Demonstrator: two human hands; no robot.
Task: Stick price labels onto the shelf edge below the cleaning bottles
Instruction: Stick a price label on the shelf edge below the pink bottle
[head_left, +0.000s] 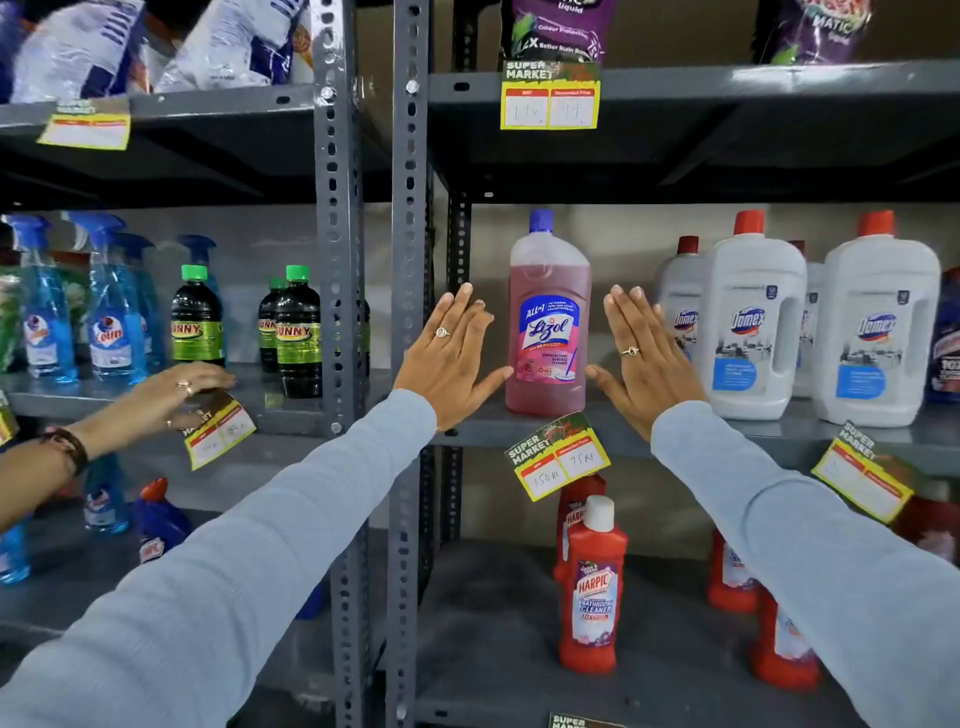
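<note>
A pink Lizol bottle (549, 317) with a blue cap stands upright on the grey middle shelf (727, 434). My left hand (452, 358) is held flat and open just left of the bottle, its thumb close to the bottle's base. On the other side, my right hand (644, 358) mirrors it with fingers spread, holding nothing. A yellow price label (558, 457) reading 150 and 75 hangs tilted on the shelf edge directly below the bottle. Another yellow label (862, 478) hangs tilted below the white Domex bottles (753, 322).
Another person's hand (176, 395) presses a yellow label (218, 431) on the left shelf edge, below black Sunny bottles (298, 332) and blue Colin sprays (111, 312). Red Harpic bottles (592, 587) stand on the lower shelf. Grey slotted uprights (410, 208) separate the two racks.
</note>
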